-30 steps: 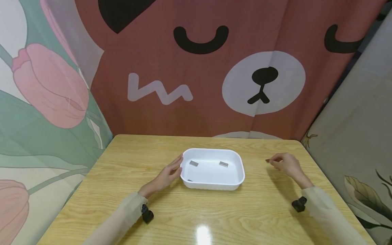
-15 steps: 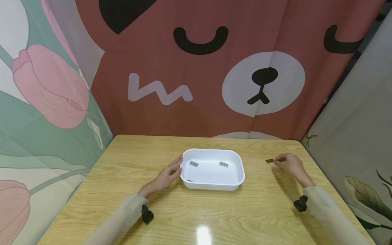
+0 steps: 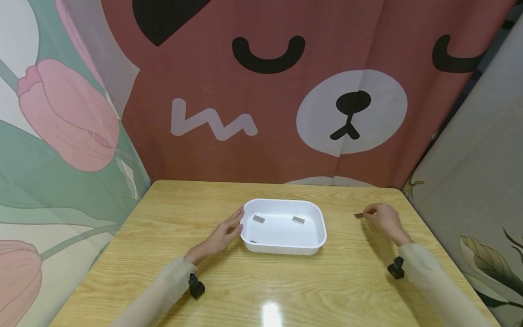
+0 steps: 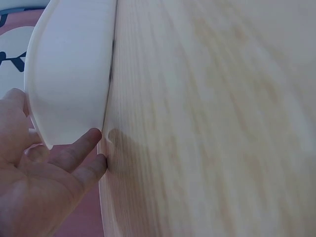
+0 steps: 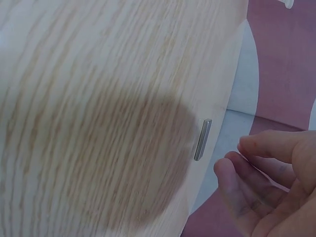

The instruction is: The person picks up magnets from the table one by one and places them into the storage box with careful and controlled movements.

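Note:
A small grey metal bar lies on the table, right of the tray. My right hand is beside the bar. In the right wrist view that hand has bent fingers, a gap between thumb and fingertips, and no contact with the bar. With fairly straight fingers, my left hand touches the left side of a white plastic tray. Up close, the left hand's fingers lie along the tray's outer wall. Inside the tray are two similar bars, one left and one right.
A dark sliver shows by the tray's front left wall, mostly hidden. The wooden table ends at a brown bear-print curtain. Patterned curtains hang at both sides. Each wrist carries a small black camera.
My right hand first drew back to the right, uncovering more of the bar on the table, then came slightly left again. The left hand and the tray have kept their places.

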`<state>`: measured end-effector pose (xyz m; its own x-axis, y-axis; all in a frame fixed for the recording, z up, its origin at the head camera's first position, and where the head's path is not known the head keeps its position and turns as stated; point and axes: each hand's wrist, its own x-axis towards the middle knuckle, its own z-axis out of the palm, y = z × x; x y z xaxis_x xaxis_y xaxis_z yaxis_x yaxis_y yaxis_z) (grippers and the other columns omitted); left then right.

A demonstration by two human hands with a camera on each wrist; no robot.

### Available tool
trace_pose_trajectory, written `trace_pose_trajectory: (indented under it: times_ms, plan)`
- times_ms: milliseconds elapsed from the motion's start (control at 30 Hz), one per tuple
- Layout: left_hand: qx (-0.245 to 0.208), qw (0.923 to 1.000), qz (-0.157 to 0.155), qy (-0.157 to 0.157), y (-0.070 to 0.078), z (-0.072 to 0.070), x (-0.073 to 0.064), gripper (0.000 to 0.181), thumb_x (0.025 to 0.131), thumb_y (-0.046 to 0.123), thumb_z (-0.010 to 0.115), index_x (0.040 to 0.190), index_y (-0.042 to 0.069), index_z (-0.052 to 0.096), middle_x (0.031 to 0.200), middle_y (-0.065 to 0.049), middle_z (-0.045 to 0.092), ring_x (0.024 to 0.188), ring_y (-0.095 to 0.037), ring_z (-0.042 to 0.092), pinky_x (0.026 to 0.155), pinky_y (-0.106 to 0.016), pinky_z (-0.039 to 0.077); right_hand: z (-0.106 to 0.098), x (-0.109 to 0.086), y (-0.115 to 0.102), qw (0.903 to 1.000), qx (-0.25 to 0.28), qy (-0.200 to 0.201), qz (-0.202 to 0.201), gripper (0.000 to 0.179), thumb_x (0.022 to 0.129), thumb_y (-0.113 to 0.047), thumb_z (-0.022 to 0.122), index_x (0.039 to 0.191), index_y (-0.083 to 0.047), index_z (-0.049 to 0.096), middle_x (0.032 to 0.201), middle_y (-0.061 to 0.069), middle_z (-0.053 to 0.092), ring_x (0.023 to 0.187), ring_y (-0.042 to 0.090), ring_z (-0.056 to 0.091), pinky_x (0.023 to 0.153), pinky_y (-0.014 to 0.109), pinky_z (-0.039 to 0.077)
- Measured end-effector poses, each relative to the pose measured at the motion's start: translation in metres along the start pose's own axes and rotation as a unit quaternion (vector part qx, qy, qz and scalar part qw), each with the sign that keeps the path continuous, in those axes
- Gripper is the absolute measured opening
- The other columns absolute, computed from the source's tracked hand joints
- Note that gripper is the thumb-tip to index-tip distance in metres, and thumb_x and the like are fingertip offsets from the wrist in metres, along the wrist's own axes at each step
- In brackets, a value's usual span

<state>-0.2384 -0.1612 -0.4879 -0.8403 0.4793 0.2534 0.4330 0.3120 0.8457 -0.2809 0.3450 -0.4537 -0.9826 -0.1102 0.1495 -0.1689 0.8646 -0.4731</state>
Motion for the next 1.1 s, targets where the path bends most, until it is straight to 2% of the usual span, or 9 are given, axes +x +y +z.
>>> trace_pose_trajectory:
  times_ms: [100,233,300,467,533,667,800,933,1100]
  plan:
    - [0.005,1.0000,0.000,0.002,-0.002,0.000,0.000,0.052,0.106,0.006,0.046,0.151,-0.008,0.024,0.162,-0.012,0.010,0.148,-0.034,0.013,0.110,-0.040,0.037,0.002,0.002,-0.001,1.0000,-0.002,0.003,-0.007,0.022,0.094,-0.006,0.063,0.108,0.010,0.069,0.098,0.026,0.068,0.064,0.022,0.062,0.056,0.040,0.052]
    - [0.011,0.9999,0.000,0.005,-0.010,0.000,0.000,0.053,0.106,0.011,0.047,0.152,-0.004,0.026,0.163,-0.007,0.011,0.148,-0.030,0.014,0.110,-0.037,0.038,0.004,0.005,0.001,0.9998,-0.007,0.001,-0.016,0.028,0.093,-0.005,0.063,0.115,0.013,0.066,0.106,0.031,0.065,0.076,0.034,0.066,0.063,0.048,0.055]
    - [0.010,0.9999,0.001,0.004,-0.012,0.000,0.000,0.053,0.106,0.012,0.047,0.153,-0.003,0.026,0.164,-0.007,0.011,0.148,-0.029,0.015,0.109,-0.036,0.039,0.005,0.007,0.003,0.9997,-0.013,-0.002,-0.020,0.031,0.092,-0.004,0.062,0.117,0.014,0.064,0.109,0.034,0.063,0.080,0.038,0.066,0.063,0.049,0.054]
    - [0.007,1.0000,0.006,0.002,-0.013,0.000,0.001,0.054,0.106,0.013,0.048,0.152,-0.004,0.025,0.164,-0.012,0.011,0.148,-0.031,0.015,0.109,-0.037,0.039,0.009,0.009,0.005,0.9995,-0.014,-0.020,-0.021,0.035,0.091,-0.002,0.060,0.121,0.015,0.061,0.119,0.038,0.058,0.079,0.035,0.067,0.052,0.034,0.046]
    - [0.011,0.9999,0.008,0.002,-0.013,0.000,0.000,0.054,0.106,0.012,0.047,0.152,-0.005,0.025,0.163,-0.014,0.011,0.148,-0.031,0.015,0.110,-0.037,0.039,0.010,0.010,0.005,0.9993,-0.013,-0.029,-0.017,0.035,0.091,-0.001,0.060,0.122,0.015,0.060,0.122,0.038,0.057,0.081,0.035,0.066,0.053,0.033,0.044]
    - [0.012,0.9999,0.006,0.002,-0.012,0.000,0.000,0.053,0.106,0.009,0.047,0.152,-0.006,0.025,0.164,-0.011,0.011,0.148,-0.031,0.015,0.110,-0.037,0.038,0.012,0.011,0.006,0.9986,-0.012,-0.047,-0.020,0.034,0.091,-0.001,0.061,0.121,0.014,0.061,0.121,0.037,0.058,0.088,0.041,0.064,0.060,0.041,0.052]
    - [0.014,0.9999,0.008,0.003,-0.012,0.000,0.001,0.053,0.106,0.008,0.048,0.152,-0.006,0.026,0.163,-0.014,0.011,0.148,-0.033,0.015,0.110,-0.038,0.038,0.016,0.013,0.007,0.9978,-0.008,-0.057,-0.033,0.033,0.091,-0.002,0.064,0.119,0.014,0.063,0.115,0.033,0.063,0.092,0.044,0.063,0.070,0.050,0.055]
    - [0.013,0.9999,0.007,0.002,-0.014,0.000,0.001,0.054,0.106,0.012,0.048,0.152,-0.005,0.025,0.163,-0.017,0.011,0.148,-0.032,0.014,0.110,-0.038,0.038,0.018,0.014,0.008,0.9973,-0.007,-0.061,-0.041,0.031,0.090,-0.003,0.067,0.117,0.013,0.065,0.110,0.029,0.066,0.095,0.043,0.063,0.074,0.052,0.055]
    - [0.016,0.9999,0.006,0.002,-0.014,0.000,0.001,0.054,0.106,0.013,0.048,0.152,-0.004,0.026,0.163,-0.013,0.011,0.148,-0.030,0.014,0.110,-0.038,0.037,0.017,0.013,0.006,0.9972,-0.004,-0.067,-0.034,0.030,0.090,-0.003,0.066,0.116,0.013,0.065,0.110,0.029,0.066,0.095,0.042,0.063,0.073,0.050,0.055]
